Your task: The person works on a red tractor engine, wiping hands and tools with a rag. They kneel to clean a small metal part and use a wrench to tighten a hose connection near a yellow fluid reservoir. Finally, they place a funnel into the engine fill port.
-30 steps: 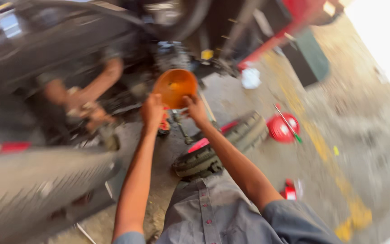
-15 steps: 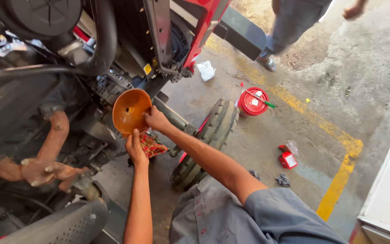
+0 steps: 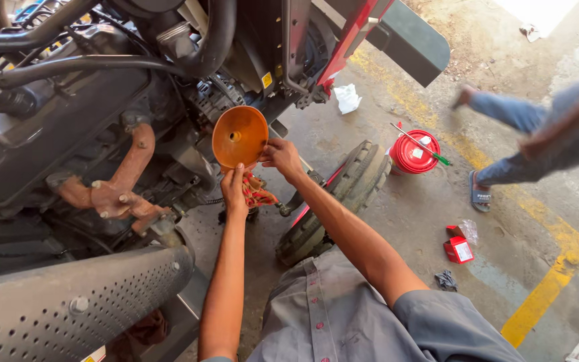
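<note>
Head view: orange funnel (image 3: 238, 137) held up beside dark engine (image 3: 68, 114), mouth tilted toward camera. Left hand (image 3: 234, 189) closed on lower rim, red rag (image 3: 258, 193) bunched just beside it. Right hand (image 3: 281, 157) pinches right edge. Front tyre (image 3: 333, 204) below arms. Red bucket (image 3: 415, 153) on concrete floor (image 3: 397, 228) — another person's sandalled foot (image 3: 481, 194) near it.
</note>
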